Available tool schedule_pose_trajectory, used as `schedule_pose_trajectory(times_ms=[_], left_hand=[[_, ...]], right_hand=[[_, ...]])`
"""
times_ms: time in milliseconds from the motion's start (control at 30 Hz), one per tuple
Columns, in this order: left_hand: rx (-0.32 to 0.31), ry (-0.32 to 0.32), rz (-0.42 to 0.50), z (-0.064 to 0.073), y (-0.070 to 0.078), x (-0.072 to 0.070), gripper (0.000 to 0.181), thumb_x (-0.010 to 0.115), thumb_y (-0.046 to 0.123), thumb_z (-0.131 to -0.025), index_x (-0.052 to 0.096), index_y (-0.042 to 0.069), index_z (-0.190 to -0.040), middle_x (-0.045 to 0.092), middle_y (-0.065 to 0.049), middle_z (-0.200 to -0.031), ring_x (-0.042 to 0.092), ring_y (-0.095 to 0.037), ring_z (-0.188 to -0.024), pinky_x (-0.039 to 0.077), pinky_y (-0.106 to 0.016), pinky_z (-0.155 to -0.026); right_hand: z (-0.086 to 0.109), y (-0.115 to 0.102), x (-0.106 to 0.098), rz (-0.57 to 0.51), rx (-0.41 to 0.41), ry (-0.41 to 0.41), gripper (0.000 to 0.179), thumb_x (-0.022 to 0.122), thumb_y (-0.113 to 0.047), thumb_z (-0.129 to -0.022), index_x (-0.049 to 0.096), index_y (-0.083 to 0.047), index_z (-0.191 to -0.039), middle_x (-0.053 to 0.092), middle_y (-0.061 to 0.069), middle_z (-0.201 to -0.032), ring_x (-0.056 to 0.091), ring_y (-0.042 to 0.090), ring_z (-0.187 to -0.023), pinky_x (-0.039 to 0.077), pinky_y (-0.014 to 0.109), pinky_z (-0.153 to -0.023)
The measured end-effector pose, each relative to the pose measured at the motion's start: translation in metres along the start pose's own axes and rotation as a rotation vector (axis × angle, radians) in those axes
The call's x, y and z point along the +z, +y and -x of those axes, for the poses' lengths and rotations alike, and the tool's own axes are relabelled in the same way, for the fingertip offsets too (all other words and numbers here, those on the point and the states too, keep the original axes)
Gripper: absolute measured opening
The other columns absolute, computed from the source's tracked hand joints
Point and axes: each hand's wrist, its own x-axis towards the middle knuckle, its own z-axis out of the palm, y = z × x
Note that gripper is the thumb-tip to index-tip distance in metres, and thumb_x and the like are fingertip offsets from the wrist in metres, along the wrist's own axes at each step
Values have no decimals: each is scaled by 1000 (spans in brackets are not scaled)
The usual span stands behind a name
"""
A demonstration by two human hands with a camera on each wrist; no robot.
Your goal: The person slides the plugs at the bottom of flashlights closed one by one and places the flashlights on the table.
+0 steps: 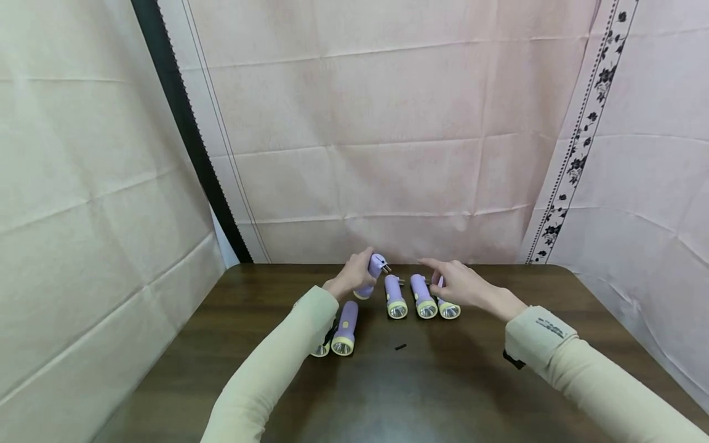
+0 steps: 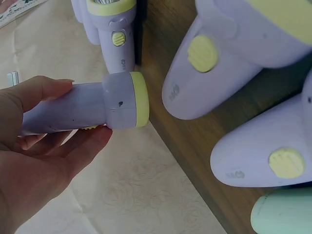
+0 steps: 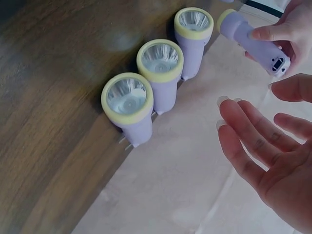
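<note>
My left hand (image 1: 352, 275) grips a lilac flashlight (image 2: 87, 105) with a pale yellow rim, raised above the back of the table. Metal plug prongs stick out near its tail in the head view. Fingers spread and holding nothing, my right hand (image 3: 273, 161) hovers over the right end of a row of three similar flashlights. These are the left one (image 1: 396, 295), the middle one (image 1: 423, 296) and the right one (image 1: 448, 309), partly covered by that hand. Closer to me lie another lilac flashlight (image 1: 346, 326) and one beside it (image 1: 320, 351), mostly hidden by my left sleeve.
A small black piece (image 1: 400, 347) lies on the dark wooden table (image 1: 388, 400). The left wrist view shows a pale green rounded thing (image 2: 282, 212) beside the lilac flashlights. Light cloth (image 1: 388, 154) hangs behind the table's back edge and along both sides.
</note>
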Motion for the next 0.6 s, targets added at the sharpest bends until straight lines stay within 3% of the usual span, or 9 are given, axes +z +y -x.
schedule_pose_trajectory(times_ms=[400,600], left_hand=[[79,1,-9,2,3,2,48,71,-9,-68,51,8,-107,66,-12,-104,62,-28,-92,50,-37,-76],[121,-3,-23,2,6,6,49,71,-9,-70,53,9,-112,66,-10,-105,61,-25,-90,50,-35,-76]], right_hand=[[-6,-8,10,-2,-83,-9,65,58,-3,-80,45,-11,-143,63,-8,-73,51,2,-60,42,21,-58],[-7,-13,13,15,-111,-7,66,58,-4,-79,45,-13,-143,62,-10,-74,51,1,-62,42,20,-58]])
